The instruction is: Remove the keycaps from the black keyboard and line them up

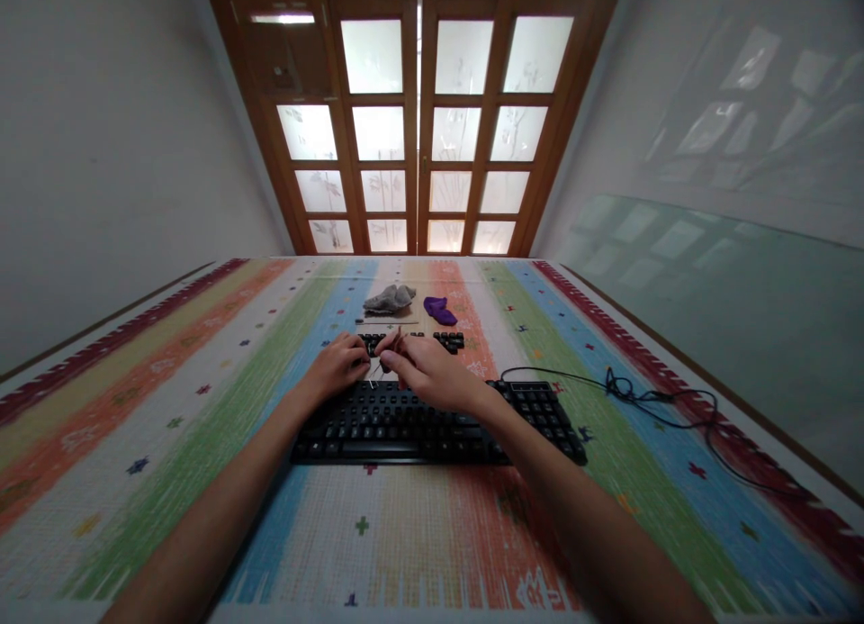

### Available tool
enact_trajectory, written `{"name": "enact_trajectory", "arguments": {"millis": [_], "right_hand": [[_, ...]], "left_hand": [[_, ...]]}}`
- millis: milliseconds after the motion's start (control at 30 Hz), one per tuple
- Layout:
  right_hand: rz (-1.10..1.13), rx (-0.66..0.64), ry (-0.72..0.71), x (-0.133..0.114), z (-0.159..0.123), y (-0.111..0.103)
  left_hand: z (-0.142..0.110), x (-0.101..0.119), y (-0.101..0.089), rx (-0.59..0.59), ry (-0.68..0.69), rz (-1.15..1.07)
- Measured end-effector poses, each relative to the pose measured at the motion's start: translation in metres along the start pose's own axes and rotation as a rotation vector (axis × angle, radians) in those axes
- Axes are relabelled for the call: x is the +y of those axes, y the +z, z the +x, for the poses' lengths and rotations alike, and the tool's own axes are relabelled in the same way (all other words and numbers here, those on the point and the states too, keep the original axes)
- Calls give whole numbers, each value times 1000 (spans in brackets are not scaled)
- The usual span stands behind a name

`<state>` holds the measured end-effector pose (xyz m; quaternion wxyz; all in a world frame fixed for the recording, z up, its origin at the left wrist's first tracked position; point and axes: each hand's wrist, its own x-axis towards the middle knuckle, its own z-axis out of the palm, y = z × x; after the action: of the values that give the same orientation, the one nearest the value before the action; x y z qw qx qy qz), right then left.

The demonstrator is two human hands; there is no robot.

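Note:
A black keyboard (pixel 432 421) lies on a striped, many-coloured mat (pixel 168 444) in front of me. Both my hands rest over its upper rows. My left hand (pixel 337 367) has its fingers curled at the top left of the keys. My right hand (pixel 432 372) pinches a thin metal tool (pixel 378 372) whose tip points down at the keys between the hands. A short row of loose black keycaps (pixel 449 339) lies just beyond the keyboard.
A grey cloth (pixel 390 298) and a purple cloth (pixel 440 311) lie farther back, with a thin stick (pixel 388 321) beside them. The keyboard's black cable (pixel 648 399) coils off to the right. Wooden glazed doors (pixel 418 120) close the far end.

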<state>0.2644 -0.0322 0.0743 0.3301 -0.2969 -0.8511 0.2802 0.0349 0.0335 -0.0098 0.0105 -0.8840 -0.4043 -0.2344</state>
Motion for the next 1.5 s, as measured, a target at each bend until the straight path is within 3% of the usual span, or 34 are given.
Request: {"name": "enact_trajectory", "arguments": {"millis": [467,733,1100,1500], "right_hand": [[-47,23,19,5,1,5],[-91,-100,13,14,0,28],[-109,-116,102,14,0,35],[-68,-139,66,20,-3,47]], "left_hand": [[-8,0,-13,60,-45,26],[-37,7,-25,93,-118,-68],[-57,18,-16,11,-164,-126],[-59,17,-14,5,-166,-100]]}}
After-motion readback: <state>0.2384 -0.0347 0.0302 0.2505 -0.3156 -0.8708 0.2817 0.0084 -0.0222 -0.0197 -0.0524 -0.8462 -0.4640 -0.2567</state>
